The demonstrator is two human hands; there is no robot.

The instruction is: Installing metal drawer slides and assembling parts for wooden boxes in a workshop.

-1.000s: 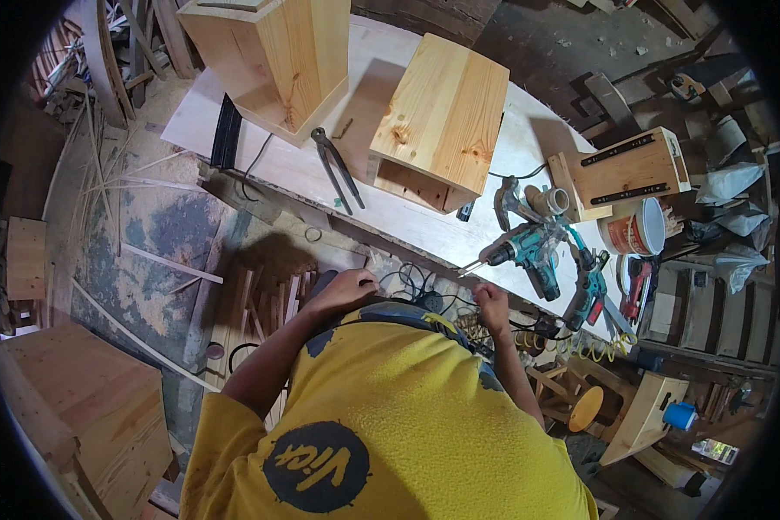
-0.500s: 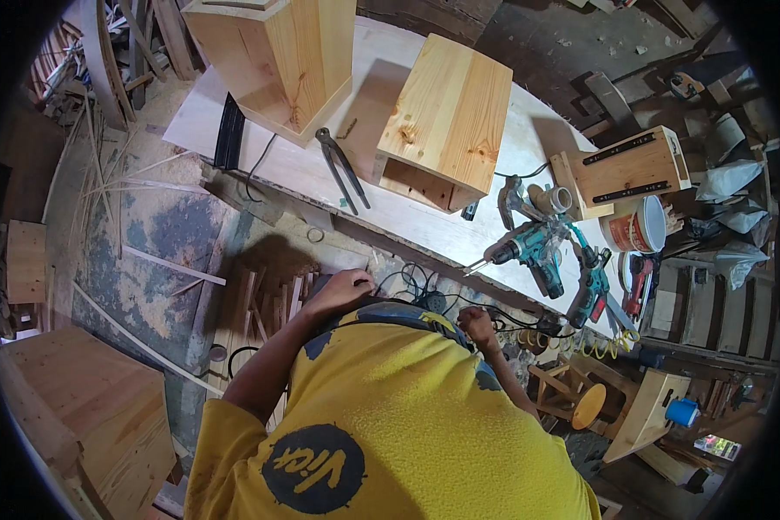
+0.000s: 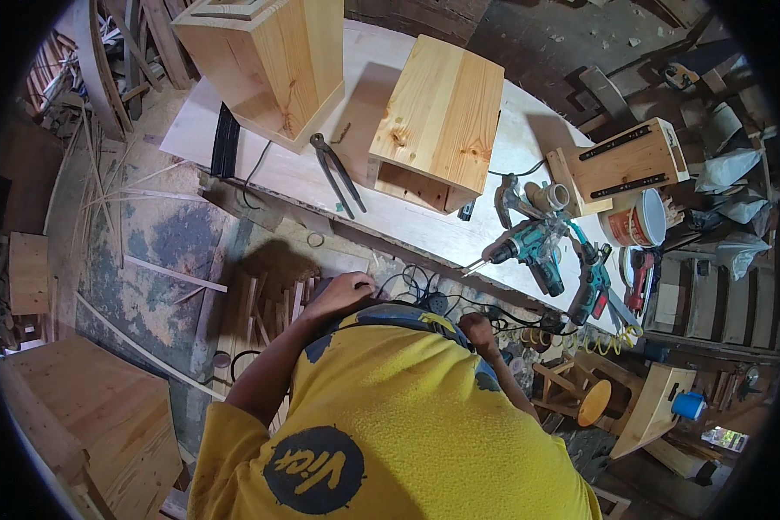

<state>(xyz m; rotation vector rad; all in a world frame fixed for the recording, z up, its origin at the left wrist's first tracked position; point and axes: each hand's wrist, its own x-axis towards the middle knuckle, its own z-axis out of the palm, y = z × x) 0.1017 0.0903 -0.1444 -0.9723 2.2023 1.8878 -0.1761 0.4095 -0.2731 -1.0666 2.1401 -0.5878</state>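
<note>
My left hand (image 3: 345, 293) is at the left of my waist, beside my shorts, with its fingers curled in. At the right of my waist is my right hand (image 3: 476, 328), closed like a fist near some black cables (image 3: 509, 317). What either hand holds, if anything, is hidden. In front of me stands the workbench (image 3: 364, 215), bearing a tall wooden box (image 3: 277, 82) and a lower wooden box (image 3: 442, 113) with an open side. Pincers (image 3: 336, 176) lie between the boxes. A teal cordless drill (image 3: 528, 250) and a hammer (image 3: 513, 204) are at the right.
A second teal power tool (image 3: 591, 282), a white bucket (image 3: 639, 218) and a wooden piece with black drawer slides (image 3: 620, 160) crowd the bench's right end. Wood strips (image 3: 273, 299) stand below my left arm. A large wooden cabinet (image 3: 95, 407) is at lower left.
The view has shifted slightly, so the boxes sit a little further left. My hands stay at my waist; the right hand has turned slightly and looks more closed.
</note>
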